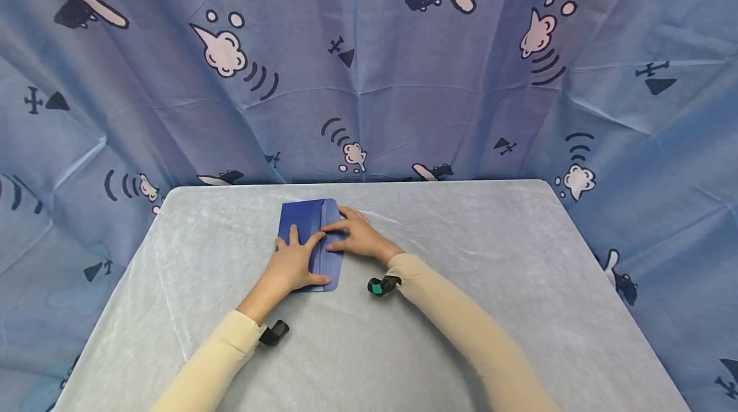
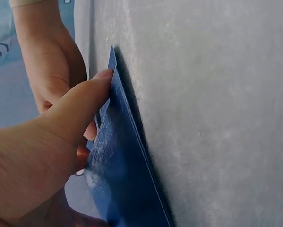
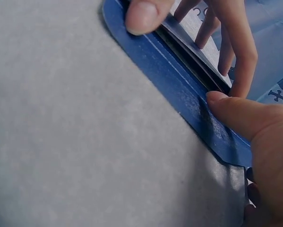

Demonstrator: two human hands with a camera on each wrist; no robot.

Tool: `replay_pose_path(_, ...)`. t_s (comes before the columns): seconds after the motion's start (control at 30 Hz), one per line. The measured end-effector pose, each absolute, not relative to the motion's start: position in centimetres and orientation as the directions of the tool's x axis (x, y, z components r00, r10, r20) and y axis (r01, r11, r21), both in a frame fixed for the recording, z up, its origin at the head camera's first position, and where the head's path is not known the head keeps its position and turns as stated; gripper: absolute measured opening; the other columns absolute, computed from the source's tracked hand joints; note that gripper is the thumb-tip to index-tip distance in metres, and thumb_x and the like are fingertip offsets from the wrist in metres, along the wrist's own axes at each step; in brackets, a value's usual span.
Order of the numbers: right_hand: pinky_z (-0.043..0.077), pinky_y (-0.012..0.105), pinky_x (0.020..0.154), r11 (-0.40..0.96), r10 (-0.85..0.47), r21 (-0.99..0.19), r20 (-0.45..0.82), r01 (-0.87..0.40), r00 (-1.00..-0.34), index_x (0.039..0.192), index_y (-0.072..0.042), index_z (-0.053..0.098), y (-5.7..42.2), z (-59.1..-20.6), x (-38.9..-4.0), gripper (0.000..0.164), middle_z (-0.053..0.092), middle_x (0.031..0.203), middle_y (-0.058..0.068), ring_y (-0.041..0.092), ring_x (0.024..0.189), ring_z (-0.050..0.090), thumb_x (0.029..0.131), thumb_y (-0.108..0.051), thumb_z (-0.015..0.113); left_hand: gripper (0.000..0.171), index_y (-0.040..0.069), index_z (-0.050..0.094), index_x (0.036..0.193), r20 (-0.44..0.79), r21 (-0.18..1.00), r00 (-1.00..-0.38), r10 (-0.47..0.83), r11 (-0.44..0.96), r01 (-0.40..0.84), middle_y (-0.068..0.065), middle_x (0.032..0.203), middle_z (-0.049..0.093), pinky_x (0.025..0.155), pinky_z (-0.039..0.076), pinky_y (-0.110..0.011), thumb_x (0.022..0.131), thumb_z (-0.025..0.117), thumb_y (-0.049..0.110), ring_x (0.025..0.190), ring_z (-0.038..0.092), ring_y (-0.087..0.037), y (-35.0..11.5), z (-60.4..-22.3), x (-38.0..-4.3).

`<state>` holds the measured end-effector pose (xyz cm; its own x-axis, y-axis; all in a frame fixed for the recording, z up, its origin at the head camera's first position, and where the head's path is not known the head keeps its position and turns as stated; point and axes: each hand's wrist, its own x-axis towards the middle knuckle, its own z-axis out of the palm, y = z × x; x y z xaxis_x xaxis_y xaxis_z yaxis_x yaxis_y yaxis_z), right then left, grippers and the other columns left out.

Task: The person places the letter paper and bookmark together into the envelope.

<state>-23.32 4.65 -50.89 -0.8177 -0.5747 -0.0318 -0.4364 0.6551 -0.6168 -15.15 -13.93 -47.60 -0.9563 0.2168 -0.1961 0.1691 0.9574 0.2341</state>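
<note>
A blue envelope (image 1: 301, 212) lies on the cloth-covered table, its long flap (image 1: 331, 264) folded out to the right. My left hand (image 1: 292, 264) spreads over the envelope, its fingers apart and its thumb on the flap's near end. From the right, my right hand (image 1: 361, 237) reaches over the flap, thumb and index finger apart, with the index fingertip close to the left index finger. In the right wrist view the right thumb (image 3: 233, 108) touches the envelope beside a dark slit-like opening (image 3: 191, 56). The right hand's other fingers are partly hidden.
A pale grey cloth (image 1: 461, 232) covers the table. Behind it hangs a blue curtain (image 1: 369, 104) printed with airplanes and clouds. Small black devices (image 1: 274, 333) sit at both wrists.
</note>
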Motion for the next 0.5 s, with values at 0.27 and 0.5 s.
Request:
replay_pose_path(0.27,0.020,0.060,0.120,0.664,-0.583,-0.592,-0.027,-0.457,-0.812,0.129,-0.025,0.068,4.8,-50.9,-23.2,0.048,0.021,0.165,0.017,0.039,0.153,0.017,0.084,-0.038,0.078,0.097,0.028,0.030,0.156,-0.220,0.226,-0.959,0.179,0.966,0.128,-0.039,0.158,0.014,0.084,0.051,-0.069,0.077,0.075,0.062,0.133,0.028,-0.070,-13.4,-47.7,-15.1)
replay_pose_path(0.5,0.022,0.061,0.120,0.672,-0.578,-0.574,-0.012,-0.467,-0.816,0.130,-0.024,0.067,5.0,-50.8,-23.0,0.048,0.022,0.164,0.019,0.040,0.153,0.018,0.084,-0.035,0.078,0.098,0.027,0.026,0.158,-0.235,0.242,-0.958,0.166,0.964,0.107,-0.039,0.158,0.014,0.093,0.040,-0.077,0.079,0.074,0.060,0.137,0.022,-0.069,-12.7,-47.6,-15.1)
